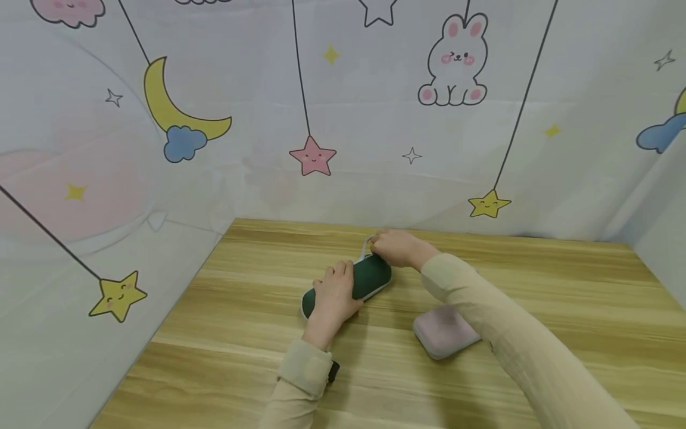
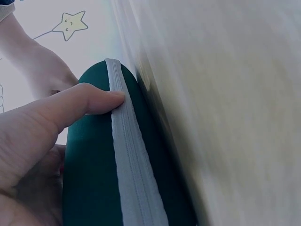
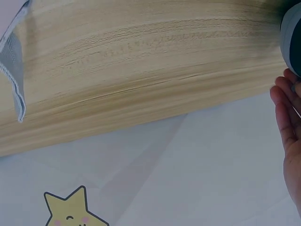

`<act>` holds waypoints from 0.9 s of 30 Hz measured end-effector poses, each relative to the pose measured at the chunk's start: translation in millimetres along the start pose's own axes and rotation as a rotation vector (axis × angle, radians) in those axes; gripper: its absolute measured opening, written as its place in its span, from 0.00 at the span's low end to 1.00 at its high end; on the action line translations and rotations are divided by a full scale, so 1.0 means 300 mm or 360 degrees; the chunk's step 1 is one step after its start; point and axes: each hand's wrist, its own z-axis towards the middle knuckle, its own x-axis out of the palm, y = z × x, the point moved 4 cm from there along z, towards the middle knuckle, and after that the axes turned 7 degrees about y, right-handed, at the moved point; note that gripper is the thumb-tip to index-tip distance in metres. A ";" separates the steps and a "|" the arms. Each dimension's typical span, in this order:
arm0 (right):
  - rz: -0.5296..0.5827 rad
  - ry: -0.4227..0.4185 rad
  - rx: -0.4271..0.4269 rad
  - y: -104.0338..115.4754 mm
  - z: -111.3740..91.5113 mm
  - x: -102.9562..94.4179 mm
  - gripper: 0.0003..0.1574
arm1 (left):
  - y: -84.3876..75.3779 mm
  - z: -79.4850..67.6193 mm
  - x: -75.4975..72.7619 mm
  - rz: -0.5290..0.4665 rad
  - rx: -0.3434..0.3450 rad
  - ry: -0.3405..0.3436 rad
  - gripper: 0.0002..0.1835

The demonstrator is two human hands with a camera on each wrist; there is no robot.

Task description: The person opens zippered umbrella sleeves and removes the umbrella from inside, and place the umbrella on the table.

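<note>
A long, rounded dark-green zippered case [image 1: 371,275] lies at a slant near the back of the wooden table. My left hand [image 1: 333,298] grips it across the middle, fingers over the top. In the left wrist view its thumb [image 2: 89,100] presses on the pale grey zipper band [image 2: 129,150], which runs along the side. At the case's far right end is my right hand [image 1: 398,245], fingertips bent in and pinching the small zipper pull [image 3: 294,88], mostly hidden by the fingers. A whitish strap loop [image 1: 365,247] stands up beside those fingers.
A pink case [image 1: 442,330] with a grey edge lies on the wooden table [image 1: 241,357], partly behind my right sleeve [image 1: 504,322]. A printed cloth [image 1: 370,119] with stars and a rabbit hangs along the table's back and left sides.
</note>
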 end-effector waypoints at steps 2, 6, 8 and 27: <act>0.0027 0.0002 0.0018 0.003 -0.001 0.001 0.09 | 0.002 -0.001 0.000 -0.0001 -0.0001 0.0008 0.44; 0.0073 0.0003 0.0042 0.008 -0.002 0.002 0.08 | 0.005 -0.005 0.000 -0.0011 0.0002 0.0018 0.44; 0.0104 0.0013 0.0056 0.009 -0.001 0.003 0.08 | 0.007 -0.007 0.000 -0.0018 0.0004 0.0020 0.44; 0.0281 0.0000 0.0167 0.006 -0.019 0.011 0.07 | 0.016 -0.020 -0.012 -0.0042 0.0040 0.0019 0.44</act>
